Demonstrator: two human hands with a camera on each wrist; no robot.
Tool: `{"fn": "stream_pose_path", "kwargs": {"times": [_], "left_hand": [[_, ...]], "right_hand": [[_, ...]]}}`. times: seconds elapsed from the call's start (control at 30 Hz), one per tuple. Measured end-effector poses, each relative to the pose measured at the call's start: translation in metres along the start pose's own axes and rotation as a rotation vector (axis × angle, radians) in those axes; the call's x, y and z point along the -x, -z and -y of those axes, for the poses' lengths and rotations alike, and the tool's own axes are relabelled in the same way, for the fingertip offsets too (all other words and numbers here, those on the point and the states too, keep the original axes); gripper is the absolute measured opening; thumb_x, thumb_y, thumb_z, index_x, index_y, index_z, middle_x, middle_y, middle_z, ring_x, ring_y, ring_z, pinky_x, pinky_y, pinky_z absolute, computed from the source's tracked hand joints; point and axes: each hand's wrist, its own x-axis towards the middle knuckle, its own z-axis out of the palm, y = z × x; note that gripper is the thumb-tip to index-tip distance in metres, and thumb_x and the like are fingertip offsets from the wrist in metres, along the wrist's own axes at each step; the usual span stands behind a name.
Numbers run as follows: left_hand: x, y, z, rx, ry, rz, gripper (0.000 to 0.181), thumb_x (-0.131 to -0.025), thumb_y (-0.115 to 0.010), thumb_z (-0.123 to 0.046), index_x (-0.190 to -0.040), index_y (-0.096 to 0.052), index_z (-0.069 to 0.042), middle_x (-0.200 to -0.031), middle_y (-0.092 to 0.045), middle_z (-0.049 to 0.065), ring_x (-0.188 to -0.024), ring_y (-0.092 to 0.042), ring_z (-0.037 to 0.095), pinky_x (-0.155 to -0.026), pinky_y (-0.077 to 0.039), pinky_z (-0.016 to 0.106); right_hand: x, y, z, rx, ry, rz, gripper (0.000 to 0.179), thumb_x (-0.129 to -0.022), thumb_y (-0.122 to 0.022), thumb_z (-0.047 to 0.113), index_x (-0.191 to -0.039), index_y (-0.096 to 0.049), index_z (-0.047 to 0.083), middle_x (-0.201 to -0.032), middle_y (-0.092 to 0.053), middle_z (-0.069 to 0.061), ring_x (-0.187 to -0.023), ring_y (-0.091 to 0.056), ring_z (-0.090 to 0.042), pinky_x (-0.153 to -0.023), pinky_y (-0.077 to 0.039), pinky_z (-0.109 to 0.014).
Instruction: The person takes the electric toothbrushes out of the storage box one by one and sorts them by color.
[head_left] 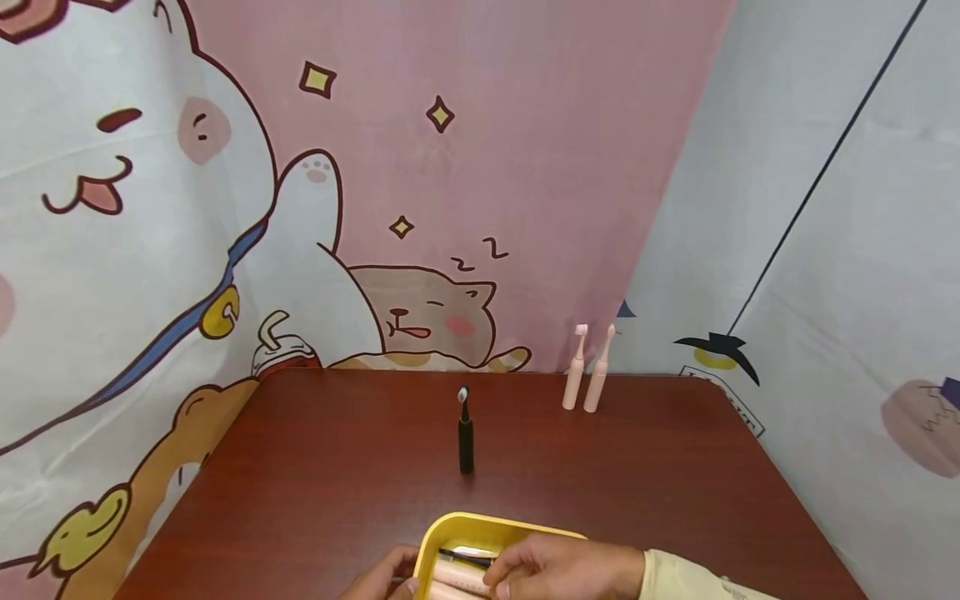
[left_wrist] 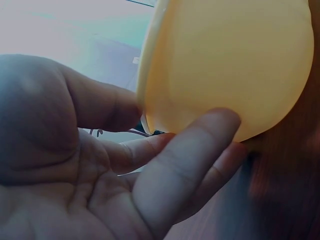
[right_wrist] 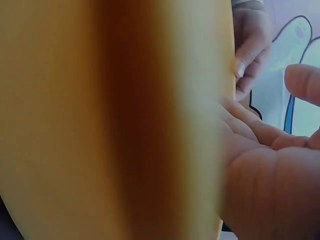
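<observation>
In the head view a yellow bin (head_left: 457,521) lies at the table's near edge, partly cut off by the frame. Inside it are pink toothbrush handles (head_left: 459,575) and a slim black piece (head_left: 465,557). My left hand (head_left: 386,575) holds the bin's left side; in the left wrist view its thumb (left_wrist: 107,105) meets the rim while the fingers lie along the wall. My right hand (head_left: 543,567) reaches over the right side, fingertips right at the pink handles. From the right wrist, its thumb (right_wrist: 302,82) stands apart from the fingers; the bin's wall hides the fingertips.
A black electric toothbrush (head_left: 466,442) stands upright on the dark red table (head_left: 337,467), beyond the bin. Two pink electric toothbrushes (head_left: 574,379) stand side by side at the back right. Behind the table hangs a cartoon-printed cloth (head_left: 570,167).
</observation>
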Motion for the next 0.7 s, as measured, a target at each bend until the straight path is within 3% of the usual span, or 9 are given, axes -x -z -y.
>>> {"fn": "stream_pose_path", "kwargs": {"times": [0.2, 0.33, 0.5, 0.7], "left_hand": [[0.001, 0.000, 0.000, -0.025, -0.047, -0.004, 0.039, -0.101, -0.055, -0.019, -0.129, -0.051, 0.007, -0.119, -0.063, 0.021, -0.103, -0.066, 0.028, -0.079, -0.054, 0.032], [-0.001, 0.001, 0.001, -0.005, -0.018, -0.008, 0.039, -0.099, -0.057, -0.019, -0.128, -0.052, 0.006, -0.117, -0.064, 0.018, -0.103, -0.066, 0.029, -0.079, -0.055, 0.037], [0.000, 0.000, 0.005, 0.011, 0.002, 0.003, 0.042, -0.099, -0.060, -0.023, -0.127, -0.052, 0.006, -0.118, -0.064, 0.018, -0.103, -0.066, 0.032, -0.081, -0.055, 0.040], [0.002, -0.002, 0.009, -0.019, -0.035, -0.005, 0.039, -0.100, -0.058, -0.022, -0.125, -0.052, 0.007, -0.118, -0.064, 0.023, -0.104, -0.067, 0.034, -0.079, -0.055, 0.033]], "right_hand": [[-0.004, -0.002, -0.007, -0.009, -0.010, 0.063, 0.038, -0.104, -0.051, 0.028, -0.129, -0.062, 0.002, -0.104, -0.066, 0.014, -0.085, -0.055, 0.006, -0.076, -0.046, -0.013], [-0.006, -0.005, -0.014, -0.045, -0.034, 0.093, 0.036, -0.103, -0.054, 0.030, -0.128, -0.065, 0.006, -0.104, -0.066, 0.015, -0.087, -0.055, 0.005, -0.080, -0.047, -0.015], [-0.006, -0.011, -0.019, -0.151, -0.135, 0.094, 0.030, -0.101, -0.056, 0.032, -0.122, -0.068, 0.013, -0.093, -0.064, 0.015, -0.074, -0.053, 0.003, -0.069, -0.047, -0.015], [-0.008, -0.019, -0.019, -0.306, -0.261, 0.116, 0.021, -0.099, -0.059, 0.033, -0.110, -0.071, 0.019, -0.082, -0.060, 0.017, -0.063, -0.049, 0.005, -0.058, -0.044, -0.012]]}}
